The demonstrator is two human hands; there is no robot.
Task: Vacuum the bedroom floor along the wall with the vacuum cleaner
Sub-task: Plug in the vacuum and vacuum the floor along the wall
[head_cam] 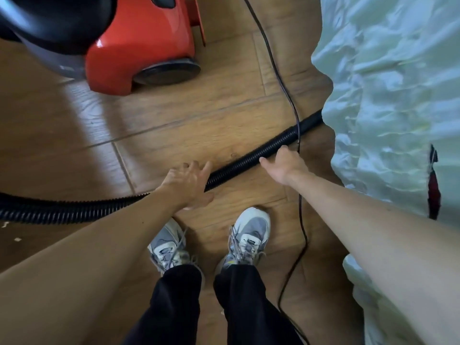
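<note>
On the head view, our right hand point(283, 163) curls round the ribbed hose point(237, 168) near the floor's right edge, and our left hand point(190, 181) lies spread over it. We judge the hose light, floppy and easy to grip. The vacuum cleaner point(139, 46) stands at the floor's far left.

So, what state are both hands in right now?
Left hand: open, fingers straight over the hose.
Right hand: grips the hose.
</note>
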